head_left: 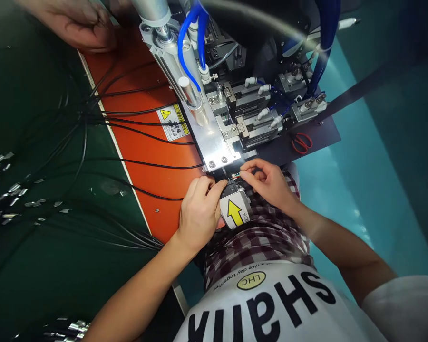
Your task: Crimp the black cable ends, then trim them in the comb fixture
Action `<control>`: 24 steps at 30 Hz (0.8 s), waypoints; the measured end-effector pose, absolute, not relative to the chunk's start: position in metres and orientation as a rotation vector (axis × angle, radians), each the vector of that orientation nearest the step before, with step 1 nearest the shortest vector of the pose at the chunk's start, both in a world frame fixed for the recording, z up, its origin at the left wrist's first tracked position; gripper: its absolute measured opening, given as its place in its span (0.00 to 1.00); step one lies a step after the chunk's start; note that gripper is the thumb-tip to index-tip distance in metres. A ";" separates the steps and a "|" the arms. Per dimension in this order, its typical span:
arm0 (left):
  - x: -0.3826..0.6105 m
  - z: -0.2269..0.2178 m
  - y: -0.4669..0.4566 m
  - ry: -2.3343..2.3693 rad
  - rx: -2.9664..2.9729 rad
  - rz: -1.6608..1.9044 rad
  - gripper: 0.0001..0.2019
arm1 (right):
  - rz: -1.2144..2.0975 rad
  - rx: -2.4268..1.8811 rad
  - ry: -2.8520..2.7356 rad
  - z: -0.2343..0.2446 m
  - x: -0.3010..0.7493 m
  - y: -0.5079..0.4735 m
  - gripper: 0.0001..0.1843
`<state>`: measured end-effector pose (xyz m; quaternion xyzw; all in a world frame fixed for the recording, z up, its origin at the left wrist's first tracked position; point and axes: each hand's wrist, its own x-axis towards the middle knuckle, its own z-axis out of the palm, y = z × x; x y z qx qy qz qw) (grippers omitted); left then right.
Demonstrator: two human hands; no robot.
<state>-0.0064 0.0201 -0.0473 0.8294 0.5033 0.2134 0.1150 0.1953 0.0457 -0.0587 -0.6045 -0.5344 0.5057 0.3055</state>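
My left hand is closed on a black cable at the front of a metal machine. My right hand pinches the cable's thin coloured wire ends just beside the left fingertips. Both hands sit over a black block with a yellow arrow label, below the machine's silver plate.
Several black cables lie across an orange mat and a green surface with metal connectors. Another person's hand rests at the top left. Red-handled scissors lie right of the machine. Blue hoses loop above.
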 end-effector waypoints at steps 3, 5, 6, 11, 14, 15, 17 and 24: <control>-0.006 -0.048 0.020 1.484 2.426 0.622 0.14 | 1.505 -1.550 -1.242 -0.064 0.188 0.048 0.11; -0.006 -0.049 0.021 1.486 2.428 0.613 0.15 | 1.637 -1.494 -1.138 -0.067 0.185 0.052 0.11; -0.006 -0.049 0.021 1.487 2.430 0.616 0.15 | 1.704 -1.469 -1.087 -0.067 0.184 0.054 0.11; -0.013 -0.046 0.014 1.489 2.396 0.640 0.15 | 1.962 -1.445 -0.864 -0.062 0.187 0.063 0.16; -0.024 -0.046 -0.005 1.525 2.389 0.572 0.20 | 1.962 -1.459 -0.859 -0.060 0.189 0.062 0.15; -0.028 -0.048 -0.012 1.551 2.401 0.543 0.22 | 1.954 -1.460 -0.863 -0.060 0.189 0.062 0.15; -0.036 -0.051 -0.022 1.594 2.451 0.473 0.26 | 1.943 -1.448 -0.873 -0.061 0.190 0.061 0.15; -0.055 -0.053 -0.016 1.467 2.602 0.339 0.28 | 2.048 -1.399 -0.707 -0.068 0.190 0.062 0.14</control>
